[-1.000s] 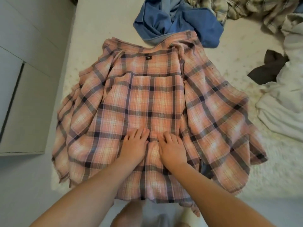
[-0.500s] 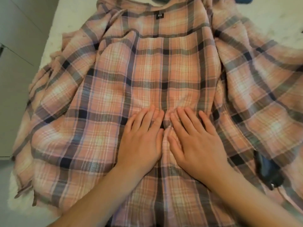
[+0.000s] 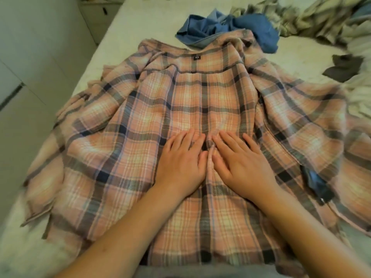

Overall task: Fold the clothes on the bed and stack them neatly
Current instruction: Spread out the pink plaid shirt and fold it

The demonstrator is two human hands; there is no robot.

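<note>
Pressing flat on the shirt [image 3: 140, 141], the left hand [image 3: 180, 163] lies palm down with its fingers straight and close together, gripping nothing. Just beside it, the right hand [image 3: 243, 163] lies the same way, fingers straight and a little spread, thumb tucked toward the other hand. Between the two thumbs a small ridge of cloth stands up. Both forearms come in from the near edge and lie over the shirt's lower part.

The shirt is pink plaid with dark and pale stripes, spread open on the bed [image 3: 120, 37] with its collar at the far end and its hem nearest the person. A small dark label [image 3: 196, 57] sits just under the collar. Its sides fan outward in loose folds, the left side reaching the bed's left edge. Near the right forearm, a dark blue piece of cloth [image 3: 317, 183] shows from under a fold.

Past the collar lies a crumpled blue garment [image 3: 220, 31], touching the shirt's far edge. To the far right are a pale plaid heap [image 3: 301, 19], a dark grey scrap [image 3: 343, 67] and white cloth [image 3: 359, 97], all unfolded. Left of the bed stand pale cabinets [image 3: 30, 57].
</note>
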